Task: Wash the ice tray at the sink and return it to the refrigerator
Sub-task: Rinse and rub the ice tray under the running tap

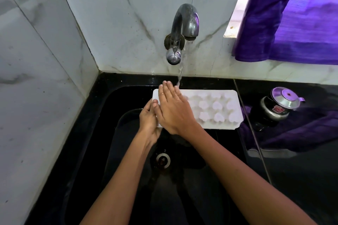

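Observation:
A white ice tray (215, 107) with flower and heart shaped moulds is held level over the black sink (113, 133), its moulds bulging upward. My left hand (149, 120) grips the tray's left end from below, thumb on its edge. My right hand (173, 109) lies flat on the tray's left part with straight, wet fingers. A metal tap (184, 29) on the back wall runs a thin stream of water (180, 75) that lands at the tray's far edge beside my right fingertips.
The sink drain (162, 160) lies below my forearms. A small steel pressure cooker (279, 107) stands on the black counter (301, 170) to the right. A purple curtain (292, 14) hangs at the window, top right. Marble-tiled walls (36, 60) close in left and behind.

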### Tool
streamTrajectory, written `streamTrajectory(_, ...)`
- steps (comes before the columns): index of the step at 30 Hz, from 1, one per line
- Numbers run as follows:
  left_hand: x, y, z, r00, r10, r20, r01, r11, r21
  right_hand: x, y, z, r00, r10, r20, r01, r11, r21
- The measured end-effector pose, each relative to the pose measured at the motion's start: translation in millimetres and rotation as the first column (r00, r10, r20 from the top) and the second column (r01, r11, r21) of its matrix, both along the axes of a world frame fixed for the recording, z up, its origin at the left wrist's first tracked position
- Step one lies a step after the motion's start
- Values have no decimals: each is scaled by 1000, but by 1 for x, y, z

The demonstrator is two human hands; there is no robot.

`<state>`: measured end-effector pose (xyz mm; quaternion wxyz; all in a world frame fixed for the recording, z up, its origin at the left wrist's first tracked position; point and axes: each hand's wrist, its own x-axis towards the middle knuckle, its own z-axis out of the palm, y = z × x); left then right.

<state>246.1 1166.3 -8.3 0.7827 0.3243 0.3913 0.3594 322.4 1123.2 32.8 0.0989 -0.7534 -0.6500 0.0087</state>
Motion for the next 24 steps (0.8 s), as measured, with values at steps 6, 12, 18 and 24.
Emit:
streamTrajectory(6, 2, -3, -7, 995, -29, 91, 47, 978, -201, 2, -4, -3, 969, 226, 100, -220, 973, -65)
streamTrajectory(12, 18, -3, -3, 997, 32, 73, -19, 984, -180, 33, -44, -8, 964, 162, 211, -156, 987, -47)
streamTrajectory(18, 27, 0, 3, 996, 66, 61, -54, 983, -177, 78, -82, -3, 978, -19, 207, 32, 998, -58)
streamTrajectory(24, 19, 3, 8, 997, 76, 4, -74, 986, -150, 100, -100, -6, 957, -258, 134, 270, 960, -79)
